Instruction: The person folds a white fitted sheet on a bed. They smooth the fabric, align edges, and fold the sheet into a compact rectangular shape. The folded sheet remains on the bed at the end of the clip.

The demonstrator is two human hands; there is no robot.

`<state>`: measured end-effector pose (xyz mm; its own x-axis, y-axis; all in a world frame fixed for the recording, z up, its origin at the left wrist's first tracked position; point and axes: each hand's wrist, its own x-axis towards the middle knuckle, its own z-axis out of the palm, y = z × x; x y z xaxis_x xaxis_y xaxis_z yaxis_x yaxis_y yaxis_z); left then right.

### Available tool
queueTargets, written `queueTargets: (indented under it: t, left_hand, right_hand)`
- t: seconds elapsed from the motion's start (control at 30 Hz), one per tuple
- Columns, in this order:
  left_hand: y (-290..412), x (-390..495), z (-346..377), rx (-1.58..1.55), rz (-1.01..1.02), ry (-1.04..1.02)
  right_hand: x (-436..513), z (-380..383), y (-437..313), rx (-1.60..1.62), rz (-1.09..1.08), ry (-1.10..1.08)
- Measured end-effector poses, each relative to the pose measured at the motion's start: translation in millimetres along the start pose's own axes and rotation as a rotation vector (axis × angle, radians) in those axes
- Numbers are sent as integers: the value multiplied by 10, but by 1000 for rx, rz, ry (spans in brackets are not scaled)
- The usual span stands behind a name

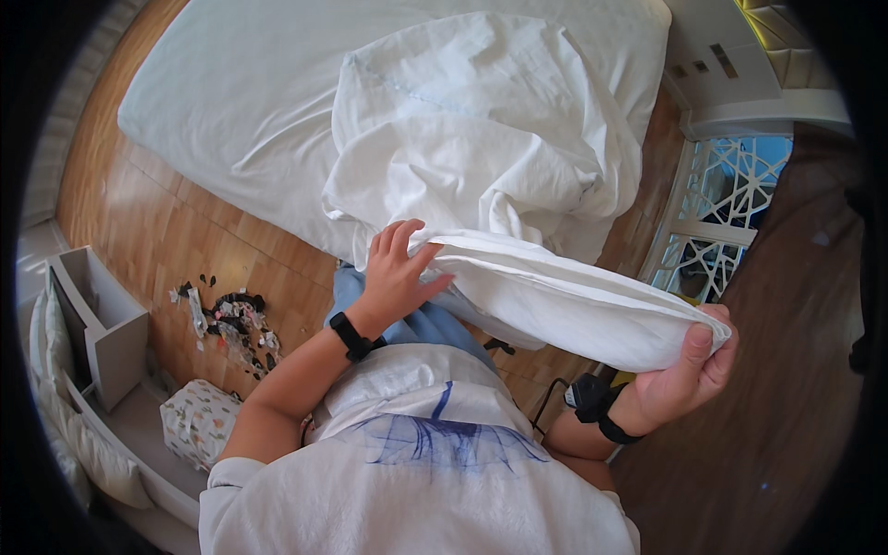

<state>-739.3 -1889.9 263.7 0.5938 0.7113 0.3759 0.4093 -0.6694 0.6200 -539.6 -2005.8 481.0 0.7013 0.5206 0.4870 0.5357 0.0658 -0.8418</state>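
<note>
A large white cloth [479, 146], which looks like a duvet cover or sheet, lies bunched on the mattress [229, 90]. Its near part is drawn off the bed as a long, parted hem [555, 291] in front of my body. At the right end of that hem, my right hand [694, 368] pinches a corner between thumb and fingers. My left hand [399, 274] is at the other end, fingers spread and touching the cloth's edge, the thumb apart from it. Both wrists wear black bands. How far the cloth's layers are separated inside is hidden.
Scraps of litter [239, 326] lie on the wooden floor [215, 236] at left. A pale open drawer unit [114, 326] and a patterned fabric bag [201, 420] stand at lower left. A lattice panel [721, 201] and dark curtain-like cloth [798, 291] are at right.
</note>
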Motion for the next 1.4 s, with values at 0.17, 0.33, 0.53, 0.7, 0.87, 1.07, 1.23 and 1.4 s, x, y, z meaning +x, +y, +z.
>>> queueTargets:
  t: [0.17,0.33,0.53,0.7,0.87,1.07,1.23,1.4]
  left_hand:
    - [-178,-15,262,-34,-163,49]
    - [-479,-47,396,-80,-261,171]
    - [-606,124,296,-328,-539,360]
    - [-450,779,-390,-669,-572,562]
    - [322,1184,-1422,-687,299,517]
    - [766,1578,-1283,-545,236,6]
    - [784,1436,-618,-527,-56,-268]
    - [917,1304,-321,-371,316,-314]
  right_hand:
    - [45,-85,43,-34,-21,64]
    - [117,-202,104,-62,21,236]
    - [217,-453,279,1,83,278]
    - [234,-735,572,-33,123,311]
    - [153,-1100,744,-38,266,470]
    - [-92,-1597,1266,-445,383,525]
    - [-285,-1274,1512,-989,343,360]
    - [-263,-225,920,-247,57,-226]
